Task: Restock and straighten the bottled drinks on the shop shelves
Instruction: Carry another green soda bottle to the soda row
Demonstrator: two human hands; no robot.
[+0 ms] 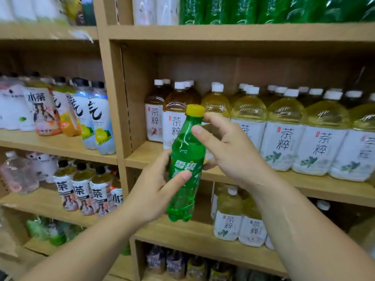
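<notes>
1. Two bare forearms are being extended from the lower edge of the frame toward the centre, the left from the lower left and the right from the lower right.
2. A green soda bottle (185, 169) with a yellow cap (195, 110) is being held upright, tilted slightly to the right, at the centre of the frame, in front of the shelving and clear of every shelf board.
3. The bottle's lower body is being gripped by the left hand (154, 191): the thumb is being laid across the label and the fingers are being wrapped behind it.
4. The bottle's neck and shoulder are being pinched by the right hand (229, 151), with the thumb in front and the index finger reaching up beside the cap.
5. Behind the hands, at the centre right, large tea bottles (284, 126) with white caps and white labels are being displayed in a row on a wooden shelf (304, 181); the two at the left end are holding darker tea.
6. At the centre left, smaller white-labelled drinks (97, 118) are being shown beyond the wooden upright (113, 94).
7. At the top right, green bottles (263, 9) are being cropped by the frame edge.
</notes>
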